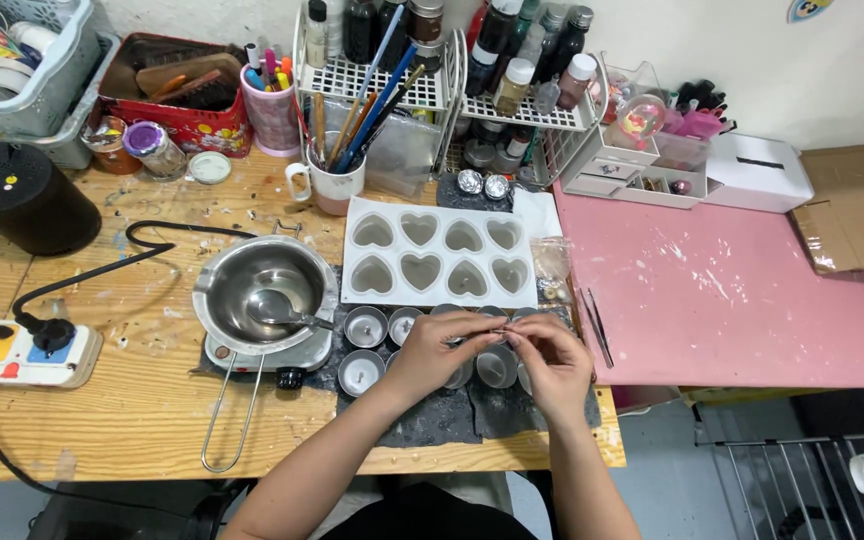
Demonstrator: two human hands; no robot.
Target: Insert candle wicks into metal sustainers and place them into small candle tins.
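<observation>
My left hand (pixel 439 350) and my right hand (pixel 550 362) meet above several small round metal cups (pixel 365 326) on a dark mat (pixel 432 420). Between the fingertips of both hands is a thin small piece (pixel 497 333), too small to make out. Just beyond the cups lies a white silicone mould (pixel 439 256) with heart-shaped cavities. Left of the cups, a steel melting pot (pixel 262 290) with a spoon inside sits on a small hot plate (pixel 282 358).
A power strip (pixel 17 352) and black speaker (pixel 20 198) are at the left. A mug of brushes (pixel 337 180), wire racks of bottles (pixel 512 70) and small drawers (pixel 632 165) line the back. Tweezers (pixel 595 325) lie on the pink table (pixel 732 300) to the right.
</observation>
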